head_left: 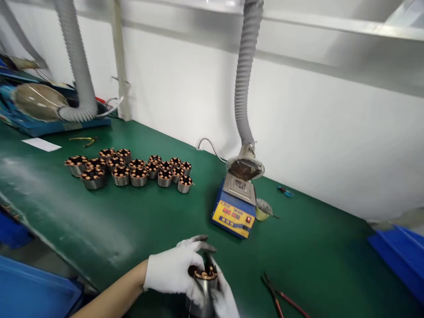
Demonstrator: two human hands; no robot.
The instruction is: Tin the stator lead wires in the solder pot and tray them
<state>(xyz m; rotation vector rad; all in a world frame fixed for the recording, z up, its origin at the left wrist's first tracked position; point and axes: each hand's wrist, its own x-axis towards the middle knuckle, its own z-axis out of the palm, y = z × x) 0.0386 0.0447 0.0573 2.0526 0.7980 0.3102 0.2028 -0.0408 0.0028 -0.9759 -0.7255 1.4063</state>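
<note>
Both my hands wear white gloves and meet at the bottom middle of the view. My left hand (172,269) wraps round a metal motor stator (202,276) with copper windings on top. My right hand (223,298) grips the same stator from below and the right, partly cut off by the frame edge. The stator stands upright just above the green bench mat (139,221).
Several more wound stators (132,170) are grouped at the back left of the mat. A blue and yellow solder pot (236,207) sits under a grey fume hose (245,88). Red-handled cutters (281,298) lie at the lower right. Blue bins (400,256) stand at the right and lower left.
</note>
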